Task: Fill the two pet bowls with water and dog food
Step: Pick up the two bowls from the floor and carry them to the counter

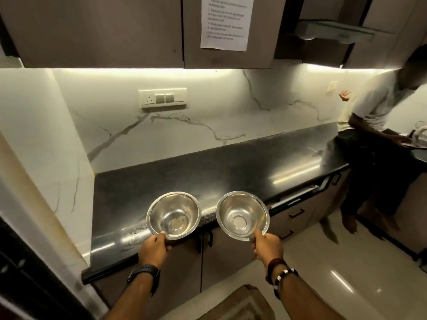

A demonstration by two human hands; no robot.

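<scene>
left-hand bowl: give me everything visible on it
The left bowl is a round, shiny metal bowl, steel by the look of it, with a thin flat rim and a small flat base that reflects the light. It looks empty: no water or food shows inside. It is held about level, mouth up, over the front edge of the black countertop; whether it touches the countertop cannot be told. The left hand pinches its near rim, thumb on top. It sits apart from the right bowl.

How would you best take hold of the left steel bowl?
By its near rim, from the person's side: the left bowl is round, smooth and handle-free, with a thin flared lip. The left hand pinches it there, thumb on top, fingers underneath.
</scene>
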